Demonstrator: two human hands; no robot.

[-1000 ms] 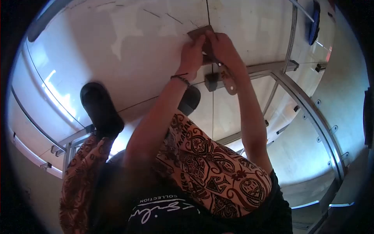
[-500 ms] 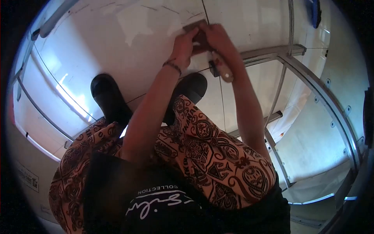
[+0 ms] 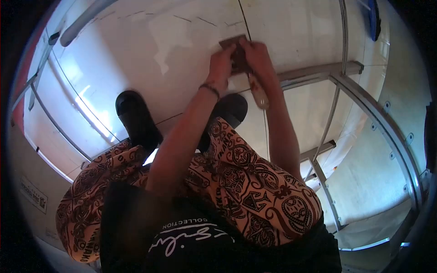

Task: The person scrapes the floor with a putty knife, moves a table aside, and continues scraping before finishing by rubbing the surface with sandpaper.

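Note:
I am crouched over a floor of large white tiles [image 3: 136, 59]. Both hands meet at a small brown flat block [image 3: 229, 42] lying on the seam [image 3: 242, 16] between two tiles. My left hand [image 3: 221, 63], a dark band on its wrist, grips the block's near edge. Beside it, my right hand [image 3: 257, 57] is closed around a tool with a pale handle [image 3: 258, 94] that sticks out toward me. The tool's working end is hidden under the fingers. My black shoes [image 3: 136, 118] stand on the tiles below the hands.
Grey metal rails [image 3: 318, 70] form a frame across the floor at right, with a curved rail [image 3: 391, 132] along a pale wall. A pipe [image 3: 84, 20] lies at top left and a blue object [image 3: 374, 18] at top right. My patterned trousers [image 3: 255, 191] fill the foreground.
The view has shifted, so the hands and block sit slightly lower than half a second ago. Both hands stay on the block at the seam, and the pale handle has turned a little.

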